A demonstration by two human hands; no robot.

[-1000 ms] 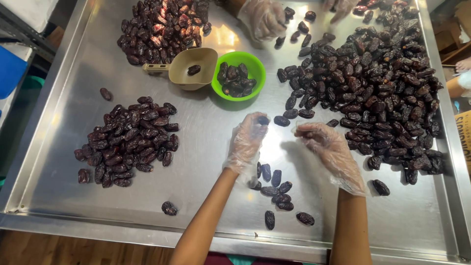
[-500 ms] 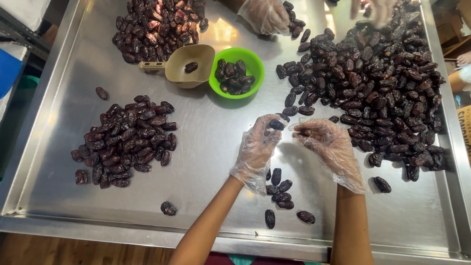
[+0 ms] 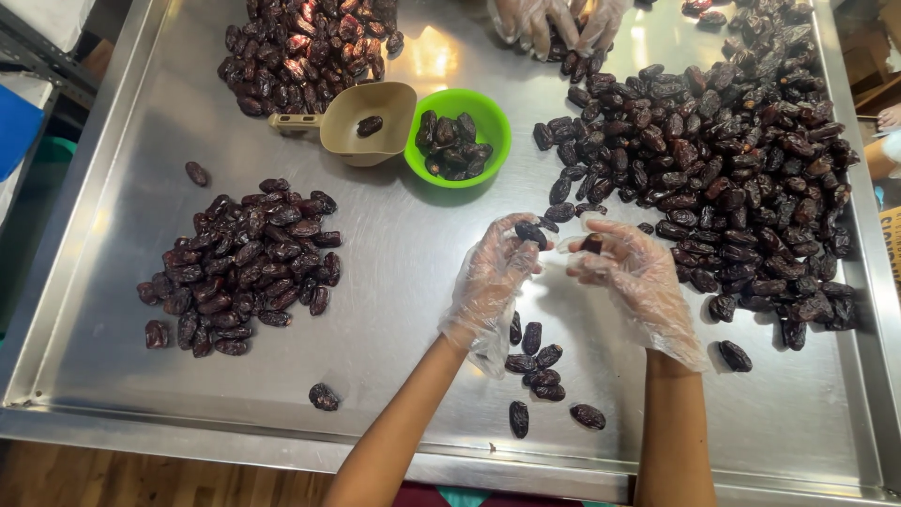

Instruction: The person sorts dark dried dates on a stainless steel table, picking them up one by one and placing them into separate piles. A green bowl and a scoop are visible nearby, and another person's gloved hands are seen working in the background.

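Both my hands wear clear plastic gloves over a steel table [image 3: 413, 282]. My left hand [image 3: 493, 277] pinches a dark date [image 3: 530, 233] at its fingertips. My right hand [image 3: 633, 277] holds another date [image 3: 591, 244] between thumb and fingers. The two hands are close together, fingertips almost facing. Below them lies a small cluster of dates [image 3: 535, 361]. A big heap of dates [image 3: 723, 160] spreads to the right of my hands.
A second pile of dates [image 3: 239, 268] lies at the left, a third [image 3: 305, 42] at the top. A green bowl [image 3: 458, 136] with dates and a tan scoop [image 3: 352, 117] stand in the middle. Another person's gloved hands [image 3: 554, 23] work at the far edge.
My hands have come together, each now with a date at its fingertips; the view shifted slightly.
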